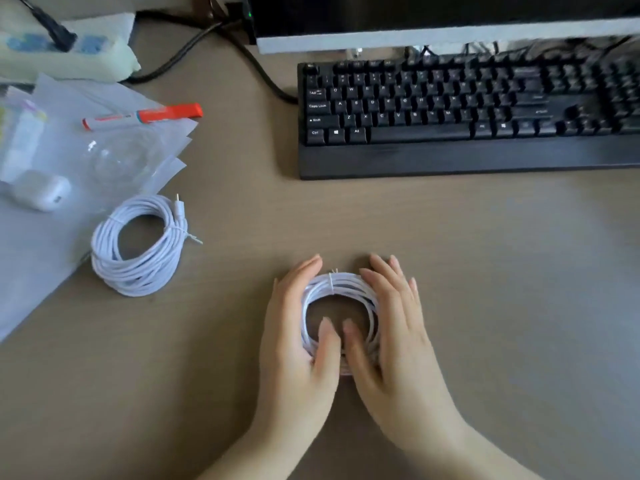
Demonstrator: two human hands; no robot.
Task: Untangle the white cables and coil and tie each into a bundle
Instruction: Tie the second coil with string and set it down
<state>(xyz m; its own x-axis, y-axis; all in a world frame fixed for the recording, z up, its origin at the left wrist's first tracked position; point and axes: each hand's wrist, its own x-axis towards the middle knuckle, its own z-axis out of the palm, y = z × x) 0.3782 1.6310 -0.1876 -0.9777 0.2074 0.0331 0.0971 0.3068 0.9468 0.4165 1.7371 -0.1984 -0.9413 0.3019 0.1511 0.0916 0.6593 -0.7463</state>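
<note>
Both hands, left hand (298,341) and right hand (388,337), cup the tied white cable coil (341,289) with straight fingers (377,275) on the tan worktop (485,271), 1 other tied white cable bundle (138,244) lying well apart.

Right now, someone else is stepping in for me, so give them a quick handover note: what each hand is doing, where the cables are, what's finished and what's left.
Left hand: fingers straight, cupping the left side of the near cable coil, thumb inside the ring.
Right hand: the same on the right side, thumb inside the ring.
The near cable coil lies flat on the desk, with a tie around its far edge.
The second coil lies to the left, partly on a sheet of paper, tied, connector end sticking up.
Done: both cables coiled and tied.
Left: no loose cable visible; perhaps just set the near coil aside.
</note>
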